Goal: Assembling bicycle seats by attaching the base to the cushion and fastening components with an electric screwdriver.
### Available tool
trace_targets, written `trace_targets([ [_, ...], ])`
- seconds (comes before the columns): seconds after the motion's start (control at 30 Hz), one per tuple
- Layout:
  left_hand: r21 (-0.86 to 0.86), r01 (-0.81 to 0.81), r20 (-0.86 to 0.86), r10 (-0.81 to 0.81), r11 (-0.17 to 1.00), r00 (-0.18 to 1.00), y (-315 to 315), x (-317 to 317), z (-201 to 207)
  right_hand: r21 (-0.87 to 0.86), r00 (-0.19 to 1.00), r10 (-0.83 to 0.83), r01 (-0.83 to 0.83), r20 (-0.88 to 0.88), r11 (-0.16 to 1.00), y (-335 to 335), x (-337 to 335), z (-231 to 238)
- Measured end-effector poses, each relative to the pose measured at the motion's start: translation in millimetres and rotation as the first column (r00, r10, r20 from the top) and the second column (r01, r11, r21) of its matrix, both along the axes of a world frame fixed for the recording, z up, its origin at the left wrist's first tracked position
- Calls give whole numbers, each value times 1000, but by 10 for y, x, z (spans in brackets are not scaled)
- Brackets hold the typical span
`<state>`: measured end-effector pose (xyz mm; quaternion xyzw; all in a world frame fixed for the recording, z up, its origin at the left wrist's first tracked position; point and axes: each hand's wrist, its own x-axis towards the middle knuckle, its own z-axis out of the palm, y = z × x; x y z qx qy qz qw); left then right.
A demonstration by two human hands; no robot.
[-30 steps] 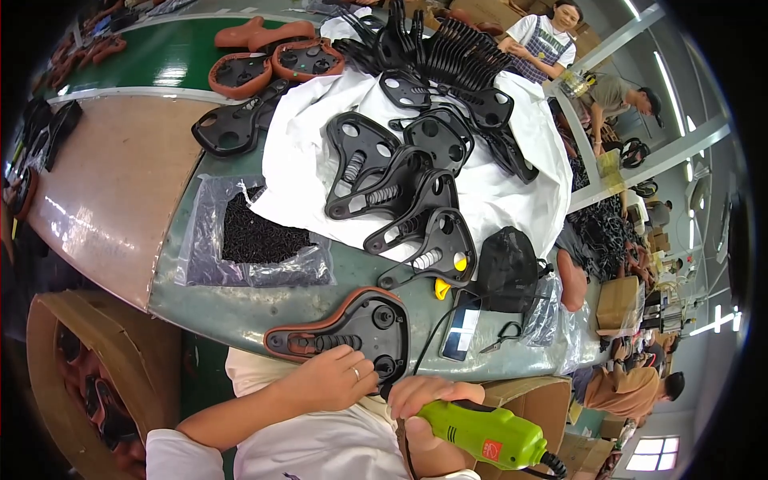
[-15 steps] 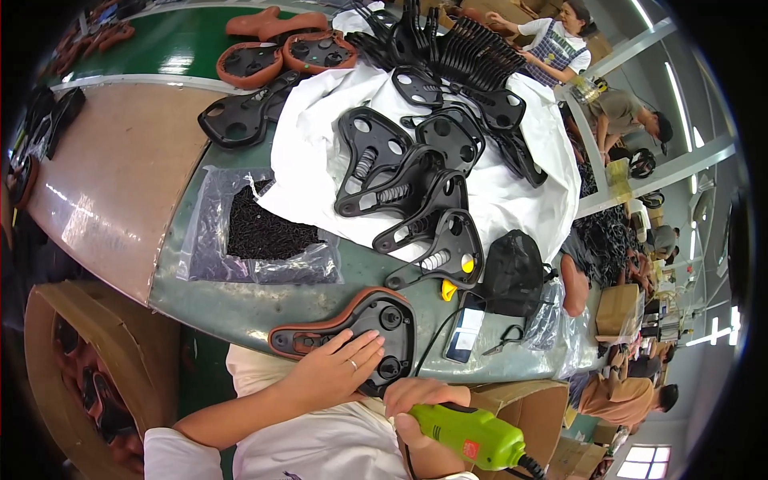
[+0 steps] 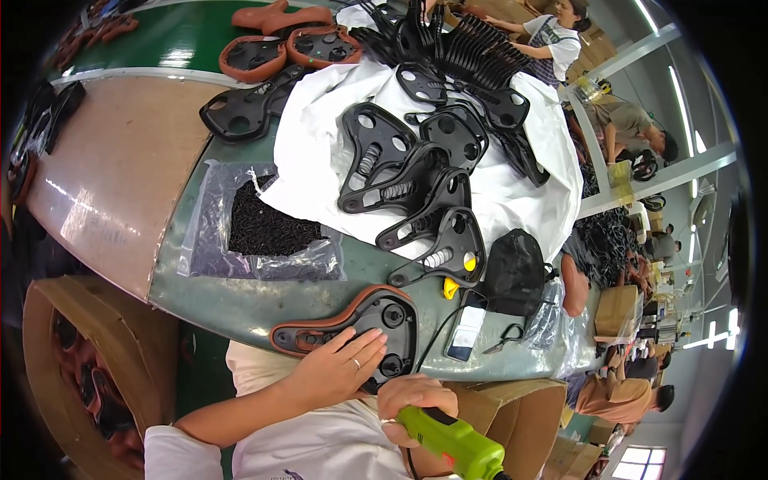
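Since the earlier frame the right grip (image 3: 418, 400), wrapped around a green power tool (image 3: 458, 444), has shifted leftward, and in my head view the saddle (image 3: 365, 314) lies at the near edge of the green table (image 3: 228, 308), long axis left-right, narrow nose leftward, left grip (image 3: 340, 370) resting flat-fingered on it, co-workers (image 3: 606, 396) rightward.

Table (image 3: 216, 300): gray-green, shiny, with tan top (image 3: 120, 176) on left
Floor (image 3: 198, 364): green, near left
Lights (image 3: 680, 100): long, white, right
Window (image 3: 640, 462): bright, right
Wall (image 3: 676, 440): gray, around window
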<state>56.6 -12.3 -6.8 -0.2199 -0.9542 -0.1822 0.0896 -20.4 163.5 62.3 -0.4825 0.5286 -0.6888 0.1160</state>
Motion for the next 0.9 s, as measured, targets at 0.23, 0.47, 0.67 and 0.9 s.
trace_targets([
  [0.23, -28, -5, 39, 6, 1000, 999, 10, 8, 10, -108, 992, -114, 107, -62, 988, -44, 137, -77],
  [0.47, -3, -31, -16, 31, 1000, 999, 5, 36, -95, -38, 997, -38, 35, -72, 999, -82, 21, -115],
  [0.67, -2, -6, -17, 6, 1000, 1000, -2, -22, -82, -109, 997, -70, 65, -40, 992, -78, -13, -162],
  [0.9, -41, 9, -25, -10, 999, 1000, -97, -65, 81, 188, 990, 137, -142, 43, 972, -108, -324, 156],
])
